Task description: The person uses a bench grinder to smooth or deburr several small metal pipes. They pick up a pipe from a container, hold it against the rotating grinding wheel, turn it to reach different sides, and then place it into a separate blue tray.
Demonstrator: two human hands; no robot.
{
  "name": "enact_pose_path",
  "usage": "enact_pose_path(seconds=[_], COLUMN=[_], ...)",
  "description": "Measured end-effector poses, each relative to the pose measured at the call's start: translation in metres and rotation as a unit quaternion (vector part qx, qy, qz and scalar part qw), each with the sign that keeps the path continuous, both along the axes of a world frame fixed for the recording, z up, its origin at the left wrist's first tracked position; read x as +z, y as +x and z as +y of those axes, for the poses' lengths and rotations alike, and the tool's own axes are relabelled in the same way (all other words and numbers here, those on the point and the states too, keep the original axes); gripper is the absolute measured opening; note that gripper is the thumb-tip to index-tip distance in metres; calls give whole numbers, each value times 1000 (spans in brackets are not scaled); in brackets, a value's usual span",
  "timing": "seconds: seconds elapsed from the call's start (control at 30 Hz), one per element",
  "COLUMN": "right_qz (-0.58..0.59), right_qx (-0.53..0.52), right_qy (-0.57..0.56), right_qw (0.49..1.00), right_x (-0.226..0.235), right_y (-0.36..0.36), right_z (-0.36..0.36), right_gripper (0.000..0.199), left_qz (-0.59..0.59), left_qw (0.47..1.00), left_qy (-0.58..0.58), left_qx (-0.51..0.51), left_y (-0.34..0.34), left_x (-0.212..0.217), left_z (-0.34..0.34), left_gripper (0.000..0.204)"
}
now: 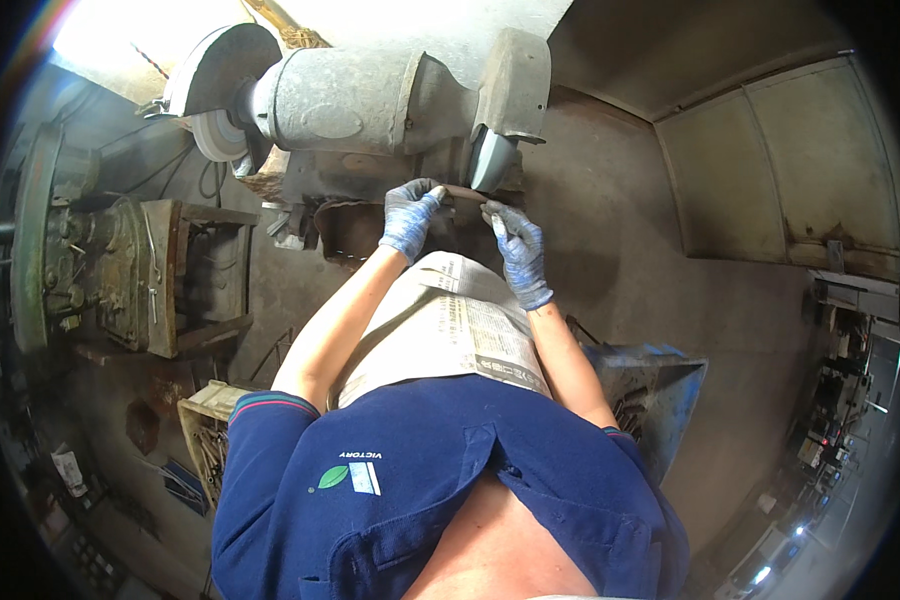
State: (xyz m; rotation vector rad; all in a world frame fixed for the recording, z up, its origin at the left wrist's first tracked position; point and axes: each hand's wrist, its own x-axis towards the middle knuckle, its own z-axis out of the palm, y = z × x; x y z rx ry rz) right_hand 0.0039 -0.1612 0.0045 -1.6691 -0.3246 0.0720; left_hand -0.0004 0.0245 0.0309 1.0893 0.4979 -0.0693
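My left hand, in a blue and grey work glove, is closed on one end of a slim, brownish curved metal piece. The other end is pinched by my gloved right hand. Between my hands the piece lies at the lower edge of the right grinding wheel of a bench grinder; whether they touch I cannot tell. A metal guard covers the top of that wheel. What exact part the piece is does not show.
At the grinder's left end is a pale wheel. A greasy machine stands to the left. Beside me are a wooden crate and a blue-edged metal bin, both with metal parts. Printed paper covers my lap.
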Motion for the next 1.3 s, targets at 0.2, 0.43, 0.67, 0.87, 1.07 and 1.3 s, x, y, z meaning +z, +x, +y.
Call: enact_pose_path(seconds=[0.2, 0.43, 0.67, 0.87, 1.07, 1.3], right_qz=[62, 138, 157, 160, -106, -193], right_qx=[-17, -44, -9, 13, 2, -54], right_qy=[24, 98, 124, 183, 6, -41], right_qw=[998, 985, 980, 970, 994, 979], right_x=[-3, -5, -10, -4, 42, 86], right_y=[4, 10, 9, 0, -48, -95], right_z=[-7, -29, -1, 14, -3, -16], right_gripper=[21, 17, 25, 27, 27, 37], left_qz=[-20, -13, 40, -30, -145, -257], left_qw=[998, 1000, 998, 997, 985, 954], left_qy=[46, -11, 40, 67, 67, 103], left_qx=[-23, -13, -14, -23, -59, -110], left_y=[4, 17, 12, 5, -47, -71], left_x=[-5, -24, -4, -17, -13, 30], left_z=[-4, -27, 2, 19, 17, 2], left_gripper=[10, 8, 10, 10, 15, 19])
